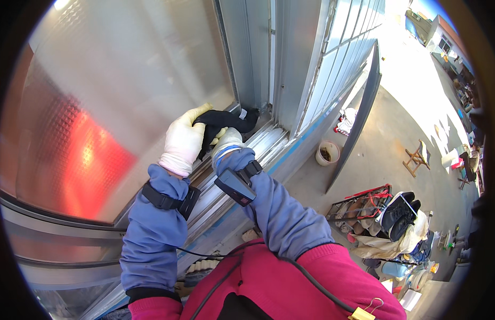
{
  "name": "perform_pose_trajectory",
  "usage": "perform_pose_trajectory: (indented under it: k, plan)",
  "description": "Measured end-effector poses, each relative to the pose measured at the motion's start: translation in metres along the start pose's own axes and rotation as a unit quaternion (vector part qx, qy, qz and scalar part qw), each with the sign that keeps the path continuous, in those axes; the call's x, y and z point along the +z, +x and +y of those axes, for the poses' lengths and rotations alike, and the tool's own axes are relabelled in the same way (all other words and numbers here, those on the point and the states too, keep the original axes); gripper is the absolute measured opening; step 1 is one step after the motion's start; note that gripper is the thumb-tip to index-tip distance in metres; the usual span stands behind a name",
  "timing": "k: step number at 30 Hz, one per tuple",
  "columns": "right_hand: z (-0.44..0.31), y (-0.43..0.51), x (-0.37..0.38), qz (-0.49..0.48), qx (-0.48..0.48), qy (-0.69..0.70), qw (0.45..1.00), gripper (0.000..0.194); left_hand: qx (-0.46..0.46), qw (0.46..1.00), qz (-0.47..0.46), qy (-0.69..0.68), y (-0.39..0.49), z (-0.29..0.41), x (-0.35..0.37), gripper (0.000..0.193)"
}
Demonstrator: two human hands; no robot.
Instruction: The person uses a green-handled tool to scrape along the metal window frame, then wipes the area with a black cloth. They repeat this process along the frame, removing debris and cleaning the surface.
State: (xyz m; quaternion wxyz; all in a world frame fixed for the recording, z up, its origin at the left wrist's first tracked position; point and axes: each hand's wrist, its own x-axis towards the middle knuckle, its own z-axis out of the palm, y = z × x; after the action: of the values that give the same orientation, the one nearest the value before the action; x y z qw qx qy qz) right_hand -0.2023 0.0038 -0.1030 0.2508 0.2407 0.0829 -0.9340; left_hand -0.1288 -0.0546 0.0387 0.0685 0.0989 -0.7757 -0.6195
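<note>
A black cloth (225,119) with a small white tag is bunched in the corner of a sliding window's metal frame. My left hand (185,138), in a pale work glove, grips the cloth's left end between thumb and fingers, beside the patterned glass pane (151,72). Just right of it, my right hand (228,140), gloved too, has its fingers curled at the lower edge of the cloth; the cloth and the glove partly hide its grip. Below both hands run the metal window tracks (267,140). Dark devices are strapped around both blue-sleeved forearms.
A barred window panel (347,44) stands at the upper right. Beyond the sill are a dark upright panel (361,108), a white bucket (327,153), a folding stool (417,158) and a rack piled with shoes (359,212). A black cable (311,280) crosses my pink garment.
</note>
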Motion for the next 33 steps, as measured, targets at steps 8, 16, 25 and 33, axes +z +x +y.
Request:
perform_pose_trajectory:
  k: [8, 16, 25, 33]
  plan:
    - [0.009, -0.016, 0.0, 0.064, -0.041, -0.041, 0.996, 0.025, 0.077, 0.994, 0.043, 0.071, -0.025, -0.011, -0.021, 0.041]
    - [0.001, -0.009, 0.005, 0.029, -0.032, -0.043, 0.998, 0.024, 0.08, 0.993, 0.035, 0.075, -0.012, -0.01, -0.009, 0.038]
    - [-0.029, 0.0, 0.001, 0.029, -0.05, -0.108, 0.992, 0.028, 0.104, 0.989, 0.04, 0.096, -0.011, -0.031, 0.0, 0.036]
    - [-0.012, -0.021, 0.002, 0.017, -0.096, -0.158, 0.983, 0.032, 0.114, 0.984, 0.065, 0.119, -0.041, -0.025, -0.011, 0.037]
